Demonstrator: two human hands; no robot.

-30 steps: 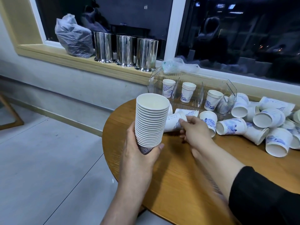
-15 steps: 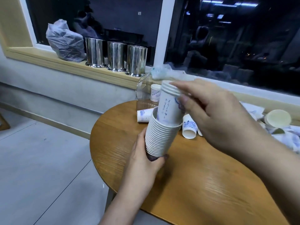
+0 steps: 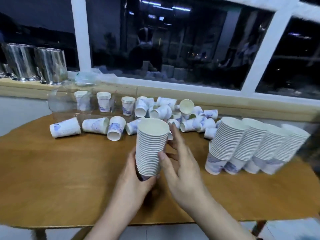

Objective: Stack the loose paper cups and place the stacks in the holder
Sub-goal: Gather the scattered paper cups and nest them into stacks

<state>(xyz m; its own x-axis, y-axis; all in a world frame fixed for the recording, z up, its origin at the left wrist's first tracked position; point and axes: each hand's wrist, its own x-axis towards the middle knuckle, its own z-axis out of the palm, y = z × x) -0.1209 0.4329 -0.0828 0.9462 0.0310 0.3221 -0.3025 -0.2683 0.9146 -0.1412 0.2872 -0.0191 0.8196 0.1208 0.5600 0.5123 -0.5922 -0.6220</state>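
Observation:
My left hand (image 3: pixel 133 181) grips the bottom of a tall stack of white paper cups (image 3: pixel 151 146), held upright above the wooden table (image 3: pixel 69 170). My right hand (image 3: pixel 181 167) is beside the stack on its right, fingers spread, thumb touching the stack's side. Loose white-and-blue cups (image 3: pixel 97 125) lie on their sides behind the stack, with a heap (image 3: pixel 173 111) of more further back. The clear plastic holder (image 3: pixel 93 101) stands at the back left with three short stacks in it. Several tall stacks (image 3: pixel 251 146) lean together on the right.
Shiny metal canisters (image 3: pixel 34 63) and a crumpled clear plastic bag (image 3: pixel 88 77) rest on the window sill behind the table. Dark window panes with white frames fill the background. The table's front edge runs just below my wrists.
The cup my right hand was pushing into the stack is now seated; that hand has dropped to the stack's right side. My view has swung right, showing the tall stacks.

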